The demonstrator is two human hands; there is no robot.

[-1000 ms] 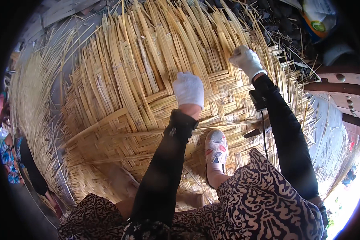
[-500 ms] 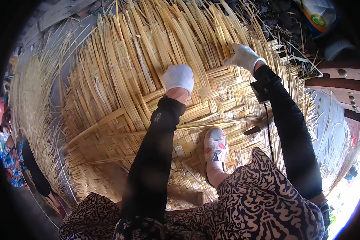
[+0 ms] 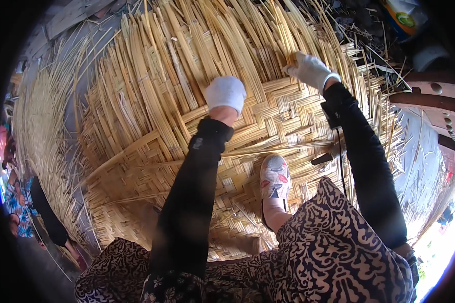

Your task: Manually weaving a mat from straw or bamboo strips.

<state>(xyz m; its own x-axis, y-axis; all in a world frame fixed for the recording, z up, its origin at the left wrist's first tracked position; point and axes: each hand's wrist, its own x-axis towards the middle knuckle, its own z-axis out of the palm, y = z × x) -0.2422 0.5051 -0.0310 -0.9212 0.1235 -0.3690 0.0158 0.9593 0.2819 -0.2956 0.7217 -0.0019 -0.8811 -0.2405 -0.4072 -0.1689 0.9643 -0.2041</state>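
Observation:
A large mat of woven bamboo strips (image 3: pixel 283 115) spreads beneath me, its unwoven strip ends (image 3: pixel 151 76) fanning out toward the far side. At the border between weave and loose ends, my white-gloved left hand (image 3: pixel 226 94) is closed low over the bamboo strips, its fingertips hidden under the fist. Farther right, my right hand (image 3: pixel 314 72), also gloved, rests by the upright strips with thumb and forefinger apart. One long strip (image 3: pixel 273 149) lies crosswise over the weave nearer me. Just right of my shoe (image 3: pixel 275 177) lies a dark, flat tool-like piece (image 3: pixel 322 159), partly shaded.
More loose strips (image 3: pixel 43 121) lie along the left, with a person in a blue patterned garment (image 3: pixel 19 204) beyond them. At the right stands a brown wooden frame with round holes (image 3: pixel 435 103). A colourful bag (image 3: pixel 402 19) lies at the far right.
My right hand has shifted slightly right, and its fingers have spread from the strips they were bent over. The left hand stays almost in place.

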